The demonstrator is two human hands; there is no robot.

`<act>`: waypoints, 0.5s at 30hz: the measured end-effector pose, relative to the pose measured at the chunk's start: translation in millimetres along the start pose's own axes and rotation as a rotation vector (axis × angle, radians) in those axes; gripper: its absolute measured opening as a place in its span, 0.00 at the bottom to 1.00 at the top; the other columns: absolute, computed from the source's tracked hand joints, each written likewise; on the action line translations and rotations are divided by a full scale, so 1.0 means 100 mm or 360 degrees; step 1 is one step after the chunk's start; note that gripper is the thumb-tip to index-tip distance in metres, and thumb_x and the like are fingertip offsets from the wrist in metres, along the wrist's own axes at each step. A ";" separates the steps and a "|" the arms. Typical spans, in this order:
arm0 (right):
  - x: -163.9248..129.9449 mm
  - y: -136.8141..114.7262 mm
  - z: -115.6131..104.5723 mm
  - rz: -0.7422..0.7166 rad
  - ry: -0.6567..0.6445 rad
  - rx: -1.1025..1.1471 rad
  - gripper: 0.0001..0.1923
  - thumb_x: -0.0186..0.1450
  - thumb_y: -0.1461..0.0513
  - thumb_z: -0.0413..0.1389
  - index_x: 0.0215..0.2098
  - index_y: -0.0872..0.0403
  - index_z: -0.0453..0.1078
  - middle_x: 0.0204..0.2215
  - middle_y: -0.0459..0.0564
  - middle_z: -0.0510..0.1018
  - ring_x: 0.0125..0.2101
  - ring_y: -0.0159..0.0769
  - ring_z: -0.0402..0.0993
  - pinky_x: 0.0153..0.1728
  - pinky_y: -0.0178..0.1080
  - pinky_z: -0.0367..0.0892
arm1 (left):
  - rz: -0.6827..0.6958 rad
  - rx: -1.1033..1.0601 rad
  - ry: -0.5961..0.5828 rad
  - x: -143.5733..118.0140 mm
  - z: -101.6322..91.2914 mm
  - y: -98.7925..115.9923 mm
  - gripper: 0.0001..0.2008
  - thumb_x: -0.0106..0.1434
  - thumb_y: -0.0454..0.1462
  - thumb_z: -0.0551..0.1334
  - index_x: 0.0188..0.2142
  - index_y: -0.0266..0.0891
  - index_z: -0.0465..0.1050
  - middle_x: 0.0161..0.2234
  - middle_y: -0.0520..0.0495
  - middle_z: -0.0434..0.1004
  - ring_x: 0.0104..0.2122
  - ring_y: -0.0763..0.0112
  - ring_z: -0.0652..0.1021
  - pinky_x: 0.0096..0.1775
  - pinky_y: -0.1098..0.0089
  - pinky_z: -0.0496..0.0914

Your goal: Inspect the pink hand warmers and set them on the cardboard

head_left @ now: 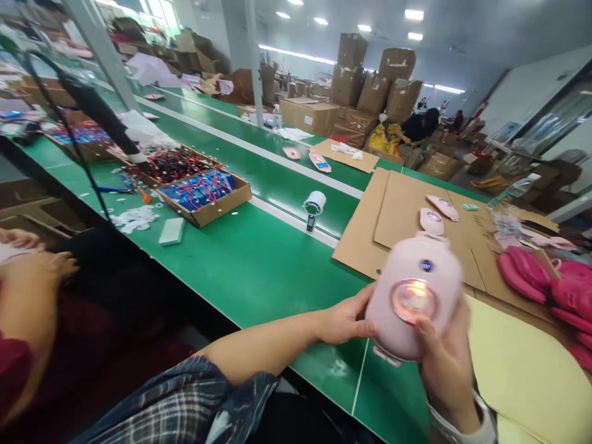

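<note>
Conveyor belt [250,259], green and long, runs from the far left of the hall to the bottom of the view. Sheets of flat cardboard [398,209] lie on it at the right, and a pale yellow sheet [522,364] lies nearer to the person. At the right edge there is a pile of dark pink covers [555,290]. On the left part of the belt stands an open carton [203,191] with blue and red wired parts inside. A small white fan [314,207] stands alone near the middle of the belt.

A pink device [416,296] is held up above the near edge of the belt, in front of the cardboard. It is a little blurred; a round ring on its face glows orange and a small blue display is above the ring. The left hand [345,320] grips its left side with the fingers closed on it. The right hand [441,364] grasps it from below and the right, the thumb near the glowing ring.
</note>
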State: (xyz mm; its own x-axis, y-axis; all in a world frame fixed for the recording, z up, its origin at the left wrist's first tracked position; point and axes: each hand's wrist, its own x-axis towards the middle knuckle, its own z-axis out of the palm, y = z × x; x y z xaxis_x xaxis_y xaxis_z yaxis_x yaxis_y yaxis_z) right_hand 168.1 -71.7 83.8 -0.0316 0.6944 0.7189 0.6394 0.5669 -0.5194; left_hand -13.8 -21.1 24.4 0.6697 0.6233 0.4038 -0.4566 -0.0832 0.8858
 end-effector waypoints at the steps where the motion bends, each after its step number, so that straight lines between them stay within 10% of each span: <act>1: -0.01 0.06 0.01 0.0082 -0.0082 0.0014 0.24 0.74 0.56 0.51 0.65 0.56 0.59 0.51 0.59 0.73 0.47 0.44 0.75 0.39 0.40 0.73 | -0.0010 -0.0031 0.0087 0.00 0.01 -0.03 0.44 0.63 0.55 0.64 0.71 0.43 0.47 0.69 0.34 0.52 0.67 0.47 0.59 0.65 0.46 0.55; 6: -0.06 0.36 -0.03 0.0039 -0.0006 -0.0359 0.15 0.74 0.57 0.51 0.52 0.54 0.72 0.35 0.51 0.80 0.30 0.37 0.76 0.29 0.36 0.68 | -0.0089 -0.0181 0.0359 0.02 0.01 -0.03 0.39 0.62 0.51 0.67 0.65 0.36 0.59 0.63 0.33 0.65 0.62 0.48 0.66 0.63 0.51 0.59; 9: -0.06 0.42 -0.07 -0.0248 0.0314 -0.0630 0.19 0.68 0.64 0.59 0.57 0.53 0.70 0.45 0.56 0.78 0.40 0.44 0.77 0.42 0.44 0.71 | -0.0200 -0.0282 0.0402 0.03 0.00 0.05 0.37 0.59 0.52 0.68 0.62 0.35 0.65 0.60 0.34 0.69 0.59 0.47 0.70 0.60 0.53 0.63; 15: -0.06 0.41 -0.04 -0.0618 0.0234 -0.0634 0.30 0.63 0.71 0.61 0.62 0.50 0.67 0.52 0.56 0.76 0.51 0.51 0.73 0.50 0.53 0.72 | -0.0340 -0.0404 0.0381 0.00 0.00 0.19 0.34 0.58 0.50 0.68 0.58 0.33 0.70 0.55 0.34 0.75 0.52 0.49 0.76 0.52 0.58 0.69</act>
State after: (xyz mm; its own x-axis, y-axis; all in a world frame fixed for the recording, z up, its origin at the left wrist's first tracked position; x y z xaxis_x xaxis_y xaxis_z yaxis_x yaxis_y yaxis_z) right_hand 197.5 -54.1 59.5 -0.2327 0.3835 0.8937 0.8432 0.5374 -0.0111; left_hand -22.2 -22.8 41.1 0.6235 0.7716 0.1257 -0.4721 0.2435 0.8473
